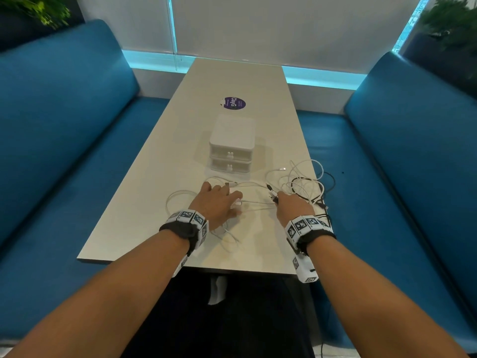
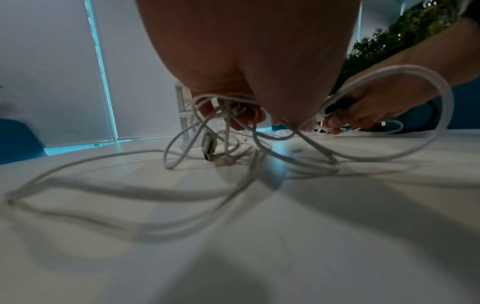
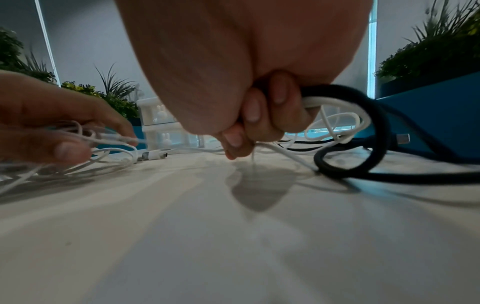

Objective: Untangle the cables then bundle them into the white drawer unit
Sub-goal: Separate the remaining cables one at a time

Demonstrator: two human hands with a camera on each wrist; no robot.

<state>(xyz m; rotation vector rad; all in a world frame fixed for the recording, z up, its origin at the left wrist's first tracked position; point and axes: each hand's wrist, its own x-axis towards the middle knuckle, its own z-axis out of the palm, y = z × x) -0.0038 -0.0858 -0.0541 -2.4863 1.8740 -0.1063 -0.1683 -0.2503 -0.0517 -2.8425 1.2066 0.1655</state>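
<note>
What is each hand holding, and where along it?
Right hand grips black cable and white cables mid-length. Left hand hooks loops of the white ones.

Both arms reached forward, side by side and a little apart. Each wrist wore a band with black and white squares. The left hand was low and palm down, with its fingers bent down, white cables looped around them. The right hand was made into a fist. Its fingers were curled tight around a black cable and a white one, and the knuckles faced up. The two hands did not touch.
</note>
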